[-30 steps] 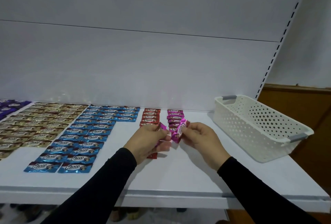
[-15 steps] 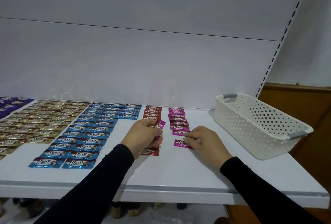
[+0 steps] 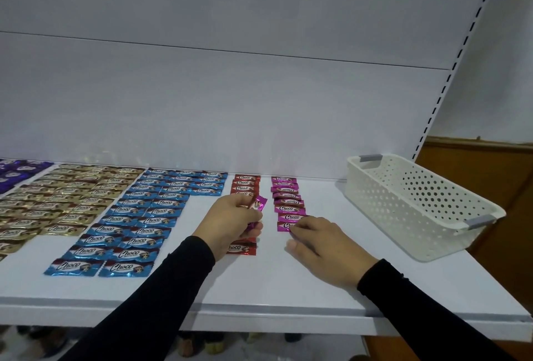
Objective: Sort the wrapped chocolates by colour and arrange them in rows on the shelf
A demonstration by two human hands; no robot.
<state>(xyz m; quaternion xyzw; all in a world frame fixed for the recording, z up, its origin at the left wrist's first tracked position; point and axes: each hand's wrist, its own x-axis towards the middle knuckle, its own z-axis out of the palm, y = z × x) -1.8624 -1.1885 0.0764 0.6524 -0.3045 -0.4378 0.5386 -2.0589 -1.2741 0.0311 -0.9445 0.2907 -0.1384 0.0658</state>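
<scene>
1. Chocolates in foil wrappers lie sorted by colour on the white shelf point(image 3: 274, 288): purple ones point(image 3: 14, 173) at the far left, then gold point(image 3: 57, 202), then blue point(image 3: 129, 222), then a single red column point(image 3: 245, 184), then a single pink column point(image 3: 287, 202).
2. Left hand point(image 3: 230, 225) hovers over the red column, fingers curled round a small bunch of pink chocolates point(image 3: 259, 205); one pink end sticks out above the fingers.
3. Right hand point(image 3: 320, 245) rests on the shelf at the near end of the pink column, fingers bent, with the fingertips point(image 3: 294, 226) pressing on the nearest pink chocolate point(image 3: 284, 226).
4. Nearest red chocolate point(image 3: 241, 248) lies just below the left hand.
5. White perforated basket point(image 3: 418, 205) with grey handles sits at the right of the shelf, well apart from the columns.
6. Both arms wear black sleeves point(image 3: 161, 297).
</scene>
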